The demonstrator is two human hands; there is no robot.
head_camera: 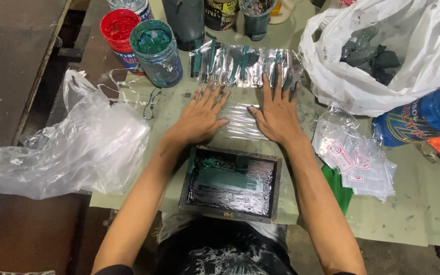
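My left hand (200, 116) and my right hand (277, 110) lie flat, fingers spread, on a clear plastic sheet (239, 122) spread over the pale green table (423, 203). Beyond the fingertips lies a row of clear plastic pieces (240, 65) streaked with green ink. Close to my body, below both wrists, sits a dark wooden printing frame (230, 183) whose mesh is covered in green ink. Neither hand grips anything.
An open tub of green ink (155, 50) and a red-lidded tub (119, 31) stand at the back left, with more containers behind. A crumpled clear bag (72, 147) lies left. A white bag with dark rags (383, 56), blue containers (423, 119) and small printed packets (355, 158) lie right.
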